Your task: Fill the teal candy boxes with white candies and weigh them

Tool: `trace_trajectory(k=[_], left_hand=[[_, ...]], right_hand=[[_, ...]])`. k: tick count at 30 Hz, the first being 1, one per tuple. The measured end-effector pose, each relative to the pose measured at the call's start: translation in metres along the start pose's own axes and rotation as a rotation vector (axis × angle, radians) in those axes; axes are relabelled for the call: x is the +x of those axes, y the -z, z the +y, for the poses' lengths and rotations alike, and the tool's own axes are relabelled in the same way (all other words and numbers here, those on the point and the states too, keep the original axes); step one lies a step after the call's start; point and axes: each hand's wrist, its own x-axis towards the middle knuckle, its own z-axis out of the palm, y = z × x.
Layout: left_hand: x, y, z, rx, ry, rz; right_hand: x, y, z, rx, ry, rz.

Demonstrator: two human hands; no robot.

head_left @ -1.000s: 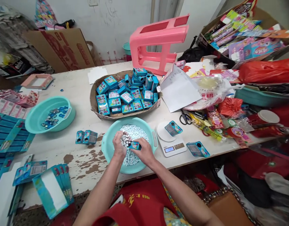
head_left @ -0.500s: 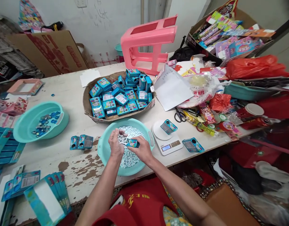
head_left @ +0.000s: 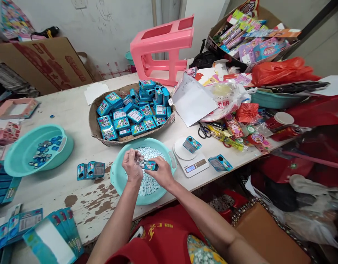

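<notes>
Over a turquoise basin of small pale candies, both my hands work close together. My left hand is cupped with curled fingers around a few candies, palm towards the box. In my right hand a small blue candy box is gripped between thumb and fingers, its printed side facing me. The box's near end almost meets my left fingers; whether they touch, I cannot tell. To the right, a white digital scale carries another blue box.
A cardboard tray piled with filled-out blue boxes stands behind the basin. Another basin with metallic blue pieces is at left. Blue boxes lie between. Scissors, a pink stool and packaging clutter the back and right.
The view has turned slightly, so most things sit further left. My hands stay over the basin, left fingers still curled and the box still in my right hand.
</notes>
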Motion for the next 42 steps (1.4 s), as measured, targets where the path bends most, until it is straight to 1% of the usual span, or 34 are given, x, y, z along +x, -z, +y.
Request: trace_trajectory(k=[2, 5, 8, 10, 11, 12, 13, 15, 17, 18, 20, 22, 23, 24, 25, 26, 28, 30, 32, 33, 36, 38, 39, 40, 41, 42], left_hand=[[0.0, -0.001, -0.002, -0.006, 0.024, -0.021], [-0.005, -0.004, 0.002, -0.033, 0.078, -0.11], [-0.007, -0.004, 0.016, -0.086, 0.15, -0.173], [-0.003, 0.002, 0.028, -0.104, 0.153, -0.186], [0.002, 0.009, 0.033, -0.078, 0.144, -0.193], [0.007, 0.017, 0.034, -0.003, 0.137, -0.202], [0.012, 0.027, 0.033, 0.148, 0.139, -0.229], [0.02, 0.048, 0.02, 0.569, 0.175, -0.312], [0.02, 0.069, -0.006, 0.976, 0.205, -0.4], [0.017, 0.077, -0.021, 1.137, 0.201, -0.446], [0.005, 0.089, -0.049, 1.343, 0.179, -0.562], [-0.008, 0.095, -0.069, 1.439, 0.15, -0.723], [-0.013, 0.097, -0.073, 1.417, 0.15, -0.782], [-0.016, 0.099, -0.074, 1.372, 0.165, -0.813], [-0.017, 0.1, -0.071, 1.307, 0.199, -0.814], [-0.016, 0.101, -0.066, 1.217, 0.261, -0.792], [-0.01, 0.102, -0.052, 0.946, 0.461, -0.711], [-0.002, 0.102, -0.042, 0.602, 0.631, -0.607], [0.005, 0.098, -0.042, 0.35, 0.715, -0.471], [0.008, 0.094, -0.045, 0.284, 0.734, -0.399], [0.014, 0.079, -0.062, 0.239, 0.812, -0.237], [0.016, 0.066, -0.068, 0.249, 0.901, -0.187], [0.016, 0.058, -0.067, 0.255, 0.945, -0.184], [0.017, 0.048, -0.064, 0.264, 0.98, -0.207], [0.018, 0.036, -0.059, 0.277, 1.005, -0.263], [0.019, 0.022, -0.053, 0.296, 1.014, -0.352]], right_hand=[[0.0, -0.001, 0.003, 0.015, -0.013, 0.015], [0.0, 0.001, 0.006, 0.081, -0.039, 0.023], [-0.003, 0.01, 0.004, 0.181, -0.047, 0.024], [-0.007, 0.02, 0.0, 0.232, -0.038, 0.036], [-0.01, 0.025, -0.001, 0.25, -0.036, 0.05], [-0.012, 0.028, -0.001, 0.262, -0.035, 0.061], [-0.014, 0.031, -0.001, 0.266, -0.037, 0.066], [-0.018, 0.033, 0.002, 0.26, -0.054, 0.06], [-0.022, 0.031, 0.005, 0.255, -0.07, 0.046], [-0.024, 0.029, 0.006, 0.259, -0.072, 0.043], [-0.029, 0.027, 0.008, 0.27, -0.058, 0.034], [-0.034, 0.027, 0.008, 0.269, -0.063, 0.029], [-0.037, 0.028, 0.007, 0.267, -0.074, 0.035], [-0.039, 0.031, 0.006, 0.267, -0.086, 0.044], [-0.042, 0.035, 0.006, 0.273, -0.099, 0.055], [-0.045, 0.04, 0.005, 0.284, -0.109, 0.065], [-0.05, 0.051, 0.005, 0.308, -0.129, 0.079], [-0.054, 0.062, 0.006, 0.315, -0.164, 0.099], [-0.057, 0.07, 0.009, 0.305, -0.198, 0.118], [-0.058, 0.073, 0.011, 0.298, -0.209, 0.125], [-0.062, 0.08, 0.016, 0.293, -0.223, 0.132], [-0.063, 0.086, 0.018, 0.309, -0.245, 0.14], [-0.064, 0.09, 0.02, 0.317, -0.262, 0.149], [-0.065, 0.095, 0.022, 0.321, -0.279, 0.165], [-0.065, 0.1, 0.025, 0.321, -0.293, 0.188], [-0.066, 0.106, 0.028, 0.319, -0.304, 0.214]])
